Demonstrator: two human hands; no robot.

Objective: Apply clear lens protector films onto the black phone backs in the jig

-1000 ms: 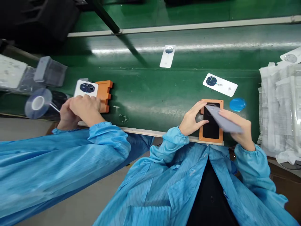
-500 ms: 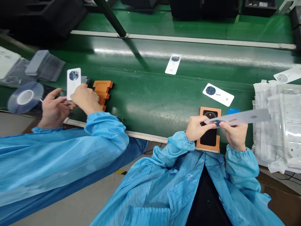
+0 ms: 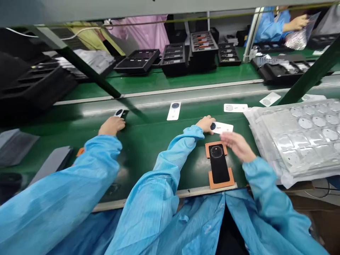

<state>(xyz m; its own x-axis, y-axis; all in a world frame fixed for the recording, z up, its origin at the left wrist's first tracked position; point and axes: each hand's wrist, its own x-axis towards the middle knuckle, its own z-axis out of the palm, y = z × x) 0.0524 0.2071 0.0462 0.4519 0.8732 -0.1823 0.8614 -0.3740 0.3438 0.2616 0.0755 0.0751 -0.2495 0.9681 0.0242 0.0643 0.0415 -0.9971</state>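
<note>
My left hand (image 3: 206, 124) reaches forward and has its fingers closed round the left end of a white card (image 3: 223, 128) with a dark round patch. My right hand (image 3: 239, 146), slightly blurred, has its fingers stretched out by the card's right end; whether it touches is unclear. Nearer to me, a black phone-shaped piece (image 3: 220, 168) with a round camera ring lies in an orange fixture (image 3: 230, 175). Behind the held card lies another white card (image 3: 236, 108) with a pale round patch.
At the left, a co-worker's hand (image 3: 112, 125) is on a dark phone-like piece (image 3: 124, 114). A white card (image 3: 174, 111) lies mid-table. Clear trays (image 3: 313, 134) are stacked at the right. Black trays (image 3: 174, 58) stand beyond the rail, and dark posts (image 3: 90, 72) slant over the table.
The view has tilted up. The card that was between both my hands is no longer there. My left hand has moved forward to another card, my hands are apart, and a pale-patched card now lies behind.
</note>
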